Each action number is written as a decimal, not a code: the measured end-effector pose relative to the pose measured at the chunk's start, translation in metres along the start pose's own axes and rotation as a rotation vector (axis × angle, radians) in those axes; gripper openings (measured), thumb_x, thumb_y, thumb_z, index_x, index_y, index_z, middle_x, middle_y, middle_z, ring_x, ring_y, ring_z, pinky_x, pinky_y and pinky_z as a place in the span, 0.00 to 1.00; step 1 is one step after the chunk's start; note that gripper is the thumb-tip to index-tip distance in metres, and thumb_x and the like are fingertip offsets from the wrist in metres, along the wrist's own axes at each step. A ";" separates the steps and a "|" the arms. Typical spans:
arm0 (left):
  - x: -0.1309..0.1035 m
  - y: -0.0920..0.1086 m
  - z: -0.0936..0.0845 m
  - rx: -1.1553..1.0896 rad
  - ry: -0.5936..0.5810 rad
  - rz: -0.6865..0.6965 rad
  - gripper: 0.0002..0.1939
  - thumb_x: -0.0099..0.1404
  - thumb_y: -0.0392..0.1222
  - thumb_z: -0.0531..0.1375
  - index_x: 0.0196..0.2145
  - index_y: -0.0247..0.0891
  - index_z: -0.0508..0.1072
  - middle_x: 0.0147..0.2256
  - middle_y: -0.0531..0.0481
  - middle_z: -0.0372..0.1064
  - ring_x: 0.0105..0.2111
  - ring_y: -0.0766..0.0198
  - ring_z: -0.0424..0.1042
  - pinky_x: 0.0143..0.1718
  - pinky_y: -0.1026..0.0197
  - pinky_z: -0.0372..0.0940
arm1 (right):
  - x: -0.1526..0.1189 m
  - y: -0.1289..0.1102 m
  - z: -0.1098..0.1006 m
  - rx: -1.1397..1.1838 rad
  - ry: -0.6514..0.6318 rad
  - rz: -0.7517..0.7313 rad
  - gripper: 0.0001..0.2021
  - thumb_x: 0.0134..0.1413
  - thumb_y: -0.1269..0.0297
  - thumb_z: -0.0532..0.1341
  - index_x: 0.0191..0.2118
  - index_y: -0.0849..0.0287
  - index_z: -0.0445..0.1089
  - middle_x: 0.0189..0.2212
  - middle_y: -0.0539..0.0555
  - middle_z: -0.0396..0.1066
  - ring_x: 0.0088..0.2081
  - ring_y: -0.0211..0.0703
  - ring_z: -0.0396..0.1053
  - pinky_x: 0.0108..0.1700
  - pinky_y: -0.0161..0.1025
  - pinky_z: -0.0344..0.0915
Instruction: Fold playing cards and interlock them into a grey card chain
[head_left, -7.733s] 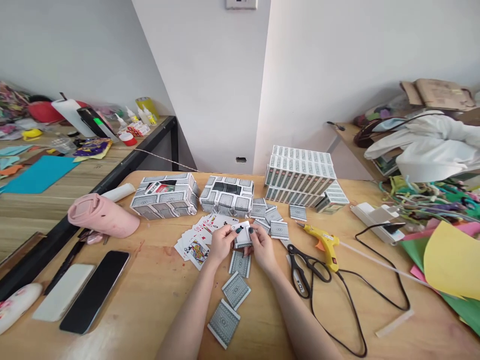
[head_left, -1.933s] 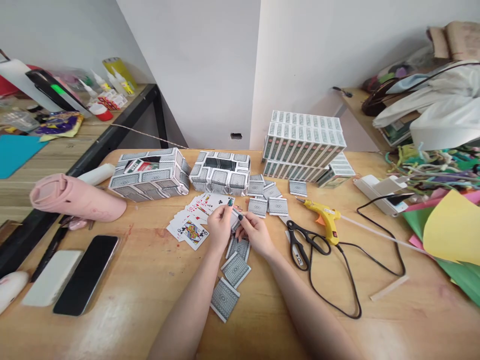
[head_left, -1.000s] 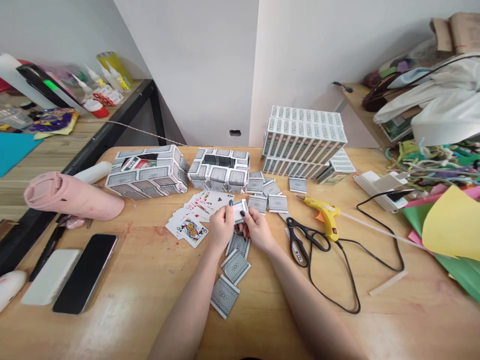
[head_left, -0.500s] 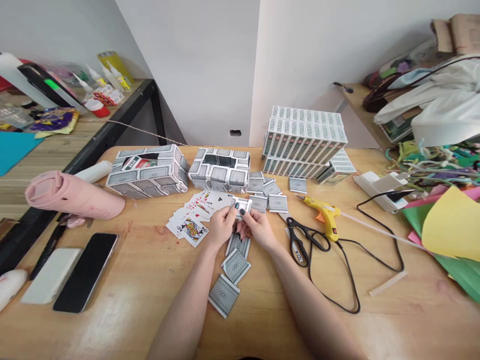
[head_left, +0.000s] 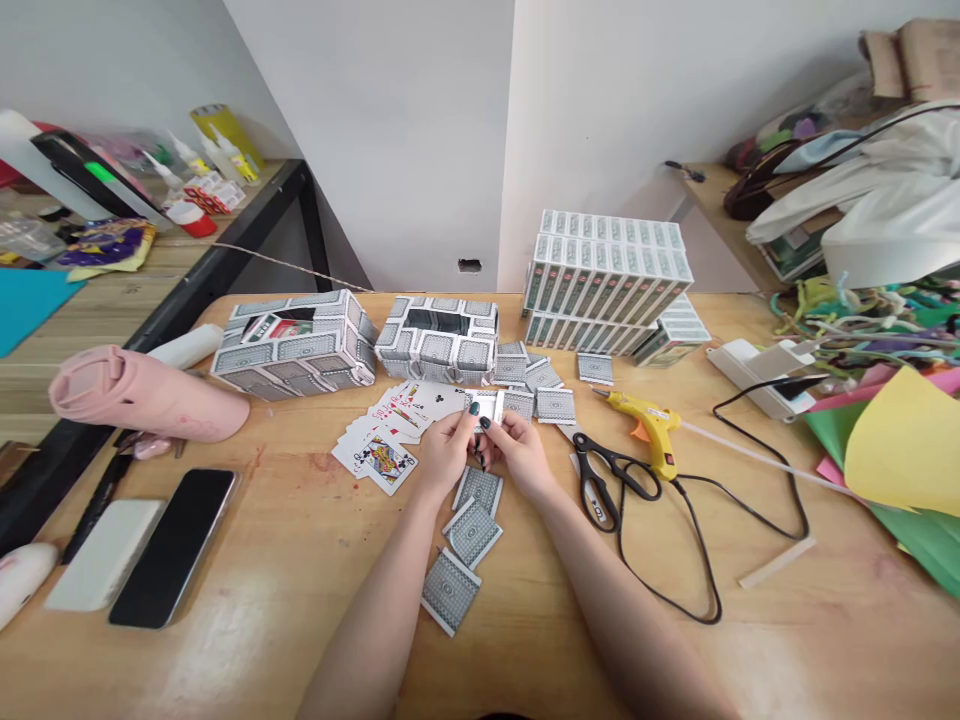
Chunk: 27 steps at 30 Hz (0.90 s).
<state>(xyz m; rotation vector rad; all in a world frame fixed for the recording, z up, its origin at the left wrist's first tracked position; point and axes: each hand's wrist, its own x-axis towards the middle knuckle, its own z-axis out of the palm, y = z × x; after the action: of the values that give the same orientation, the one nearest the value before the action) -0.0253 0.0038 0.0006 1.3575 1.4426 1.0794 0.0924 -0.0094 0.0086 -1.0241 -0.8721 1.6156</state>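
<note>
Between my two hands, over the middle of the table, is a playing card with folded edges. My left hand pinches its left side, thumb on top. From the right, my right hand grips the same card, its thumb near the lower edge. Several folded cards lie back up in a line below my hands. More folded cards lie beyond and right of them. Left of my hands spreads a fan of flat, face-up playing cards, with a queen of clubs in front.
Two boxes made of folded cards, one left and one centre, stand behind. Stacked card packs rise at back right. Scissors and a yellow glue gun with its cord lie right. A phone and pink tumbler lie left.
The card in my hands is tipped up slightly and shows more of its surface. My fingers have shifted a little around it. The things on the table stay put.
</note>
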 end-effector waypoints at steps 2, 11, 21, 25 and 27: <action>0.002 0.000 -0.001 -0.089 0.027 0.010 0.18 0.61 0.52 0.54 0.21 0.37 0.63 0.20 0.54 0.61 0.22 0.69 0.63 0.24 0.67 0.60 | 0.000 -0.001 -0.001 0.001 0.022 0.012 0.14 0.48 0.53 0.61 0.27 0.58 0.60 0.17 0.45 0.63 0.15 0.32 0.59 0.18 0.32 0.58; 0.007 -0.006 -0.007 -0.048 0.096 0.161 0.18 0.59 0.44 0.59 0.47 0.40 0.70 0.42 0.45 0.68 0.38 0.64 0.69 0.36 0.63 0.66 | 0.000 0.009 0.006 -0.216 0.217 -0.108 0.10 0.45 0.59 0.60 0.25 0.58 0.59 0.19 0.44 0.56 0.20 0.32 0.54 0.22 0.30 0.53; 0.006 -0.013 -0.005 0.144 0.235 0.290 0.13 0.59 0.44 0.59 0.40 0.38 0.75 0.36 0.45 0.70 0.37 0.62 0.70 0.38 0.60 0.67 | 0.002 0.016 0.006 -0.249 0.447 -0.156 0.11 0.46 0.57 0.62 0.29 0.59 0.63 0.23 0.49 0.64 0.24 0.35 0.60 0.26 0.33 0.59; 0.005 -0.017 -0.003 0.145 0.185 0.253 0.14 0.61 0.43 0.57 0.44 0.38 0.74 0.40 0.44 0.74 0.40 0.60 0.72 0.43 0.58 0.67 | 0.000 0.015 0.008 -0.299 0.486 -0.170 0.09 0.45 0.59 0.61 0.28 0.58 0.63 0.22 0.48 0.63 0.24 0.35 0.60 0.27 0.33 0.59; 0.005 -0.018 -0.003 0.134 0.171 0.227 0.15 0.62 0.43 0.56 0.45 0.38 0.74 0.41 0.44 0.74 0.41 0.59 0.73 0.44 0.58 0.67 | -0.001 0.013 0.009 -0.308 0.490 -0.156 0.09 0.45 0.59 0.61 0.27 0.58 0.63 0.21 0.48 0.62 0.23 0.35 0.59 0.25 0.33 0.58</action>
<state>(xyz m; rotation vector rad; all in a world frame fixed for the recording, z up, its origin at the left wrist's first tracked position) -0.0326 0.0078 -0.0161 1.5861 1.5341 1.2899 0.0792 -0.0139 0.0001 -1.4512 -0.8473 1.0481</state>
